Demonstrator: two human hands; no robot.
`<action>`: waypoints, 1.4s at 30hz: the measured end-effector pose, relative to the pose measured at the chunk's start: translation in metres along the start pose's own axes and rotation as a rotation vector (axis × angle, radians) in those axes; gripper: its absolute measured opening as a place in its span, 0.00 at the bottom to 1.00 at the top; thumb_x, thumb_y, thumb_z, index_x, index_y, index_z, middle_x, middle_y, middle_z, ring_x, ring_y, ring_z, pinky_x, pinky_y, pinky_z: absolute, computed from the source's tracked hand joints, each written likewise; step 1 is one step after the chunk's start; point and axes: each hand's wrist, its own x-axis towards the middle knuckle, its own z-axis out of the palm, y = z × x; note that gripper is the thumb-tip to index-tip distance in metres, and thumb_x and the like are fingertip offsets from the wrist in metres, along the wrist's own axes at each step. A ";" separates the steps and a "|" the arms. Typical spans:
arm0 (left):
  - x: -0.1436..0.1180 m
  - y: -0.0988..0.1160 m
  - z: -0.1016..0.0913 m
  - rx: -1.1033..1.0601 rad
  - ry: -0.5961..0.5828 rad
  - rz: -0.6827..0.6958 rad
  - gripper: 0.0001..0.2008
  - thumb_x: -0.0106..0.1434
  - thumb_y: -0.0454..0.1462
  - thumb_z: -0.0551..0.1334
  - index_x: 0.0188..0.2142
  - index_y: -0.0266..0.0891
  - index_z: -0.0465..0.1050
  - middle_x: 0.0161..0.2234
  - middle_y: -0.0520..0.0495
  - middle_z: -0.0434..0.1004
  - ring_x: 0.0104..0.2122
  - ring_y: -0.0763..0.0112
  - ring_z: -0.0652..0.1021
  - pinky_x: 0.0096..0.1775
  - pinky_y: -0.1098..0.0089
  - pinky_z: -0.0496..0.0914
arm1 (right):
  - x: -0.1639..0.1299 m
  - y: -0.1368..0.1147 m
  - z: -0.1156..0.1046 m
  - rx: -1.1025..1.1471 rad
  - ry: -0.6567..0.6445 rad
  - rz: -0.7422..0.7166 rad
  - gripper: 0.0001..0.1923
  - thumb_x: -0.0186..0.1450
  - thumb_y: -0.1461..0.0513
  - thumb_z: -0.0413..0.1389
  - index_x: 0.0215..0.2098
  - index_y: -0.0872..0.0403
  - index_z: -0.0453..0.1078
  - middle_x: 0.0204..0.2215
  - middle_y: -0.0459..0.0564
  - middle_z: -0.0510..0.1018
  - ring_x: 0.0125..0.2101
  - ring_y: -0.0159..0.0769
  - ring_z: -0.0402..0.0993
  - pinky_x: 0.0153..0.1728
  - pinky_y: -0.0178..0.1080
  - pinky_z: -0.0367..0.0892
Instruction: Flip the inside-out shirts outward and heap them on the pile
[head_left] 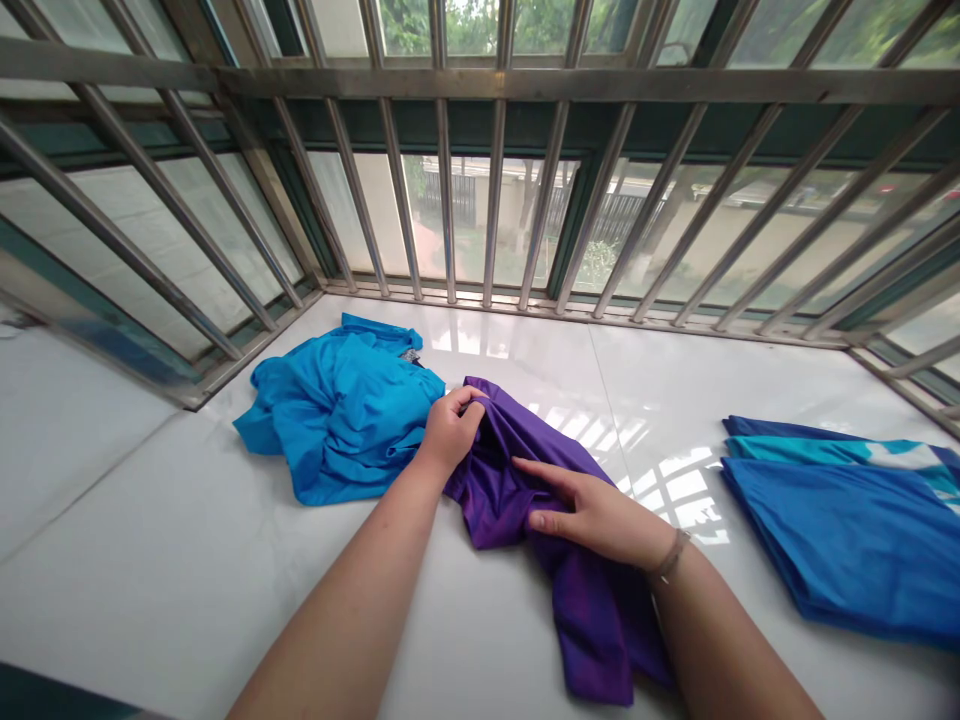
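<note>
Head view: two bare hands at work over a purple garment on a white tiled sill.
Left hand: its grip is narrow, thumb and fingers pinching the purple cloth near its far left end.
Right hand: its grip is wide, thumb and forefinger spread apart, laid over the middle of the purple garment; a thin bracelet circles the wrist.
Purple garment: rumpled around the fingers, in the middle of the sill, running from the left hand down past the right one, with a long flap stretched toward the person.
Blue garment: bright, lying in a loose heap just left of the purple one, a small patterned patch showing at its far right edge; whether the left hand touches it, I cannot tell.
Folded clothes: well apart on the right, blue in front, with teal and white and dark blue cloth behind, cut off by the picture's edge.
Metal bars: standing along the sill's far edge and left side, before window panes.
Outside: trees and a pale wall.
</note>
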 end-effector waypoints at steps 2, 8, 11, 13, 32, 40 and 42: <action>-0.003 0.005 0.001 0.025 0.035 0.016 0.11 0.69 0.40 0.59 0.33 0.44 0.79 0.27 0.52 0.79 0.31 0.64 0.78 0.37 0.68 0.73 | -0.003 -0.002 -0.001 0.008 -0.026 -0.028 0.37 0.67 0.43 0.70 0.70 0.42 0.76 0.59 0.52 0.84 0.58 0.52 0.81 0.61 0.49 0.75; 0.000 0.005 -0.002 0.035 0.288 -0.018 0.12 0.71 0.44 0.58 0.34 0.44 0.75 0.30 0.51 0.79 0.35 0.63 0.77 0.40 0.68 0.71 | -0.018 -0.021 -0.017 0.126 -0.636 -0.020 0.28 0.64 0.42 0.73 0.52 0.52 0.87 0.37 0.47 0.88 0.35 0.37 0.83 0.39 0.33 0.76; 0.010 -0.008 -0.011 -0.091 0.471 -0.154 0.13 0.70 0.45 0.57 0.32 0.44 0.72 0.31 0.51 0.77 0.36 0.63 0.76 0.42 0.67 0.72 | -0.021 -0.026 -0.021 0.229 -0.970 -0.016 0.37 0.54 0.39 0.78 0.51 0.55 0.86 0.24 0.41 0.79 0.25 0.31 0.76 0.27 0.29 0.68; 0.016 -0.017 -0.017 -0.198 0.551 -0.262 0.11 0.70 0.45 0.56 0.35 0.44 0.72 0.32 0.51 0.76 0.36 0.63 0.76 0.43 0.66 0.72 | -0.021 -0.026 -0.020 0.266 -1.117 -0.028 0.39 0.51 0.39 0.79 0.50 0.56 0.85 0.20 0.39 0.74 0.21 0.29 0.72 0.24 0.28 0.64; 0.004 -0.003 0.009 0.084 0.184 -0.076 0.09 0.65 0.35 0.66 0.45 0.44 0.80 0.42 0.47 0.86 0.41 0.59 0.82 0.48 0.62 0.76 | 0.006 -0.007 0.025 -0.443 -0.017 -0.107 0.11 0.73 0.54 0.65 0.34 0.50 0.76 0.30 0.45 0.78 0.30 0.35 0.70 0.34 0.38 0.58; 0.007 -0.004 0.007 0.006 0.231 -0.140 0.06 0.66 0.35 0.65 0.42 0.44 0.80 0.40 0.47 0.86 0.42 0.58 0.83 0.49 0.62 0.76 | 0.000 -0.005 0.003 -0.038 0.025 -0.030 0.26 0.71 0.38 0.63 0.33 0.50 0.69 0.25 0.42 0.72 0.27 0.33 0.64 0.29 0.36 0.57; 0.007 -0.004 0.007 0.004 0.230 -0.137 0.06 0.66 0.35 0.65 0.41 0.44 0.80 0.40 0.48 0.86 0.42 0.58 0.83 0.49 0.62 0.76 | 0.000 -0.008 0.008 -0.099 -0.001 -0.042 0.24 0.68 0.40 0.67 0.36 0.50 0.72 0.25 0.42 0.73 0.27 0.33 0.65 0.29 0.36 0.57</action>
